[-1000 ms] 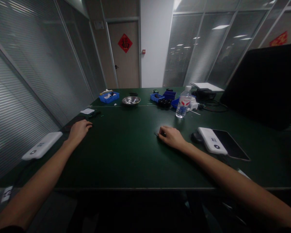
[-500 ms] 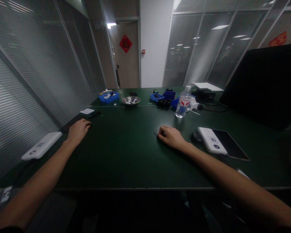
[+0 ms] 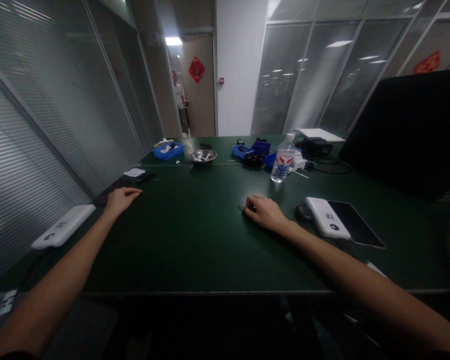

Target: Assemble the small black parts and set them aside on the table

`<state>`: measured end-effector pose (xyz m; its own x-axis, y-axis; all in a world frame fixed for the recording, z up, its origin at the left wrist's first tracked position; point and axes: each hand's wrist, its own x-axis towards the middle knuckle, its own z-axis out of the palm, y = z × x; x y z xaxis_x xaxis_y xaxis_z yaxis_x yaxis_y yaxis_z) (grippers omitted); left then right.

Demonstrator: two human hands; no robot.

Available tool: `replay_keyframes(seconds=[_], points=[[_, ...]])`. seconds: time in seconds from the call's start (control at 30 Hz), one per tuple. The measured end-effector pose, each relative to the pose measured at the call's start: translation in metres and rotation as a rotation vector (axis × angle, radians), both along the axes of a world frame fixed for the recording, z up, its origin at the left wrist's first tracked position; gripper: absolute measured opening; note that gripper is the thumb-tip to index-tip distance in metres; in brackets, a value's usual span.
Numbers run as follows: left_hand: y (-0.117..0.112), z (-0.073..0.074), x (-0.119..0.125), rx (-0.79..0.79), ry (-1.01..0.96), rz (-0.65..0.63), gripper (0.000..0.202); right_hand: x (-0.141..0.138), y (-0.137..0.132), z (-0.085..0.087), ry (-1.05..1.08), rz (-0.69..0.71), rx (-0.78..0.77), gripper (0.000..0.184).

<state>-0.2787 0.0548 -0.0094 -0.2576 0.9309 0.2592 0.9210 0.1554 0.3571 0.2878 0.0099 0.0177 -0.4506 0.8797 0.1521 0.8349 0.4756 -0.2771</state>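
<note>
My left hand [image 3: 122,200] rests at the left side of the dark green table, its fingers stretched forward, and I see nothing in it. Just beyond it lie a small dark object [image 3: 146,177] and a white piece of paper [image 3: 134,172]. Near the table's middle, my right hand [image 3: 264,212] is closed with its fingers curled. A thin dark tip [image 3: 240,207] sticks out at its fingertips; the rest is hidden, so its kind is unclear. Right of that hand are a black mouse [image 3: 303,212] and a white power bank [image 3: 328,218] beside a dark tablet-like slab [image 3: 355,223].
Further back stand a metal bowl [image 3: 203,157], a blue basket [image 3: 168,151] with bits in it, more blue trays [image 3: 261,146] and a water bottle [image 3: 284,159]. A black monitor [image 3: 408,135] blocks the right. Another white power bank [image 3: 63,226] lies left. A person [image 3: 181,102] stands in the doorway.
My left hand's fingers have straightened from a more curled pose. The far door has swung further open, and a person now shows in the gap. My right hand stays put.
</note>
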Motion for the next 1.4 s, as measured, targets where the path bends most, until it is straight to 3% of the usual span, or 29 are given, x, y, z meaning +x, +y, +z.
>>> replay_keyframes(seconds=[0.27,0.47,0.57,0.7,0.9,1.07,1.4], points=[[0.003,0.003,0.002,-0.061,-0.166,0.052,0.029,0.002,0.004,-0.006,0.003,0.011,0.04,0.019],[0.0,0.008,0.006,-0.05,-0.174,0.089,0.029,0.002,0.004,-0.008,0.002,0.017,0.045,0.019],[-0.007,0.013,0.013,-0.027,-0.068,0.056,0.025,0.002,0.004,-0.009,-0.001,0.012,0.056,0.019],[-0.016,0.02,0.028,0.005,0.212,-0.083,0.026,0.003,0.004,-0.008,-0.004,0.016,0.048,0.019],[-0.022,0.023,0.05,-0.048,0.437,-0.118,0.03,0.002,0.002,-0.004,-0.01,0.008,0.016,0.018],[-0.021,0.02,0.053,-0.072,0.514,-0.082,0.028,0.001,0.0,0.0,-0.006,0.003,-0.008,0.02],[-0.024,0.016,0.045,-0.04,0.482,-0.067,0.03,0.0,0.002,-0.005,-0.014,-0.001,0.026,0.02]])
